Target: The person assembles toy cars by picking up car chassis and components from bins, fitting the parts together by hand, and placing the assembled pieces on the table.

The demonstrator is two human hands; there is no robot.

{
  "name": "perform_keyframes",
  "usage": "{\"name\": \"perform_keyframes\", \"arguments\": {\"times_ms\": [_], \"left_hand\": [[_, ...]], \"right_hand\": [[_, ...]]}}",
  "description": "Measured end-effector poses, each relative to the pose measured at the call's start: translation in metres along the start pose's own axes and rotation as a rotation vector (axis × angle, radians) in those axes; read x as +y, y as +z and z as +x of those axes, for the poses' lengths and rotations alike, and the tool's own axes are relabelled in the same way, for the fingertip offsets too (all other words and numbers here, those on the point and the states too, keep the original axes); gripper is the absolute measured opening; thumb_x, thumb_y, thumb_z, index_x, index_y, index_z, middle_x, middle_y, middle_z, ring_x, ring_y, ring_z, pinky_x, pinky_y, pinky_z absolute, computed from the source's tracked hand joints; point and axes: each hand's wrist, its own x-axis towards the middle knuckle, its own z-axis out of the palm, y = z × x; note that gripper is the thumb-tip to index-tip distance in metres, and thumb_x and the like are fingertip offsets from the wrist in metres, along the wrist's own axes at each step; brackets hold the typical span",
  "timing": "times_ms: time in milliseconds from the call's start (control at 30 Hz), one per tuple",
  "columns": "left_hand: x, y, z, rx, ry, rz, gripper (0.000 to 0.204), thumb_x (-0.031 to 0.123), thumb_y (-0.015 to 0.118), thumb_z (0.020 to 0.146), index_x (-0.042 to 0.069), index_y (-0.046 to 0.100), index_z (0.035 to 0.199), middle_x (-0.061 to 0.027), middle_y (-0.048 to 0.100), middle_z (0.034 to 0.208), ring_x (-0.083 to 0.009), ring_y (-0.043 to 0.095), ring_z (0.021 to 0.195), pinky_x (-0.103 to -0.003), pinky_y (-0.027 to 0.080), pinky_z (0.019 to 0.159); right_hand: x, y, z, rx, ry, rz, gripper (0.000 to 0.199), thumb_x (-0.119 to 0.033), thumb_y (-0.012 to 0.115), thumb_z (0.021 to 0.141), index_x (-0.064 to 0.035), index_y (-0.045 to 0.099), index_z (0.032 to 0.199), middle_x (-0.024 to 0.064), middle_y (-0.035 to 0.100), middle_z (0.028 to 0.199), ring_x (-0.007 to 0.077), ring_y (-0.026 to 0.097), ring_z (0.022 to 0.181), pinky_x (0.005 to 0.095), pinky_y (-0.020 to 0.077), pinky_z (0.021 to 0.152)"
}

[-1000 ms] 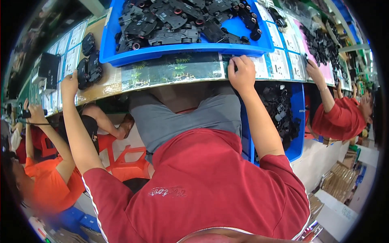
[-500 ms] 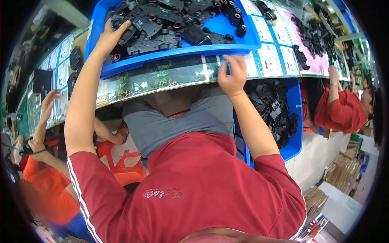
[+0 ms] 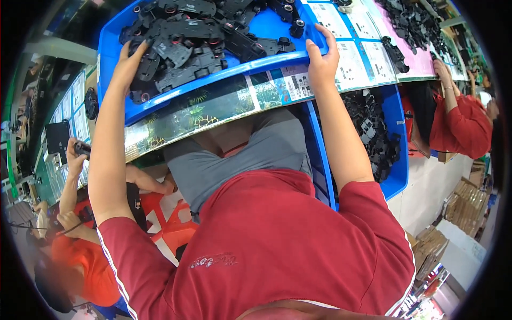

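A blue plastic bin on the table holds a heap of black toy-car chassis, some with wheels fitted. My left hand reaches over the front wall at the bin's left end, thumb and forefinger spread against the black parts; its other fingers are hidden. At the opposite end, my right hand grips the bin's right rim near the front corner, the thumb apart from the fingers.
A second blue bin of black parts stands below the table at my right. Printed sheets cover the tabletop. More black parts lie on a pink surface. Co-workers sit at left, in orange, and right, in red.
My right hand has moved forward from the table edge onto the bin's right rim. The bin has shifted left on the table. My left hand remains at its left end.
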Motion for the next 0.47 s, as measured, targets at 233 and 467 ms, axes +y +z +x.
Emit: {"name": "perform_keyframes", "arguments": {"times_ms": [233, 467], "left_hand": [[0.031, 0.055, -0.017, -0.019, 0.034, -0.069, 0.100, 0.054, 0.072, 0.084, 0.000, 0.026, 0.154, -0.0242, 0.055, 0.136, -0.0284, 0.059, 0.121, -0.032, 0.046, 0.099], [0.035, 0.098, -0.003, 0.110, 0.075, 0.289, 0.097, 0.068, 0.056, 0.085, 0.014, 0.023, 0.158, -0.0313, 0.042, 0.148, -0.0471, 0.040, 0.138, -0.042, 0.036, 0.113]], "right_hand": [[0.006, -0.001, -0.001, -0.009, -0.008, 0.015, 0.043, -0.013, 0.067, 0.083, -0.0013, 0.059, 0.123, 0.0141, 0.064, 0.113, 0.0206, 0.061, 0.099, 0.0339, 0.0487, 0.091], [0.013, 0.000, 0.001, -0.019, -0.029, 0.015, 0.044, -0.016, 0.069, 0.082, -0.0019, 0.060, 0.123, 0.0167, 0.063, 0.119, 0.0230, 0.060, 0.109, 0.0349, 0.0450, 0.098]]}}
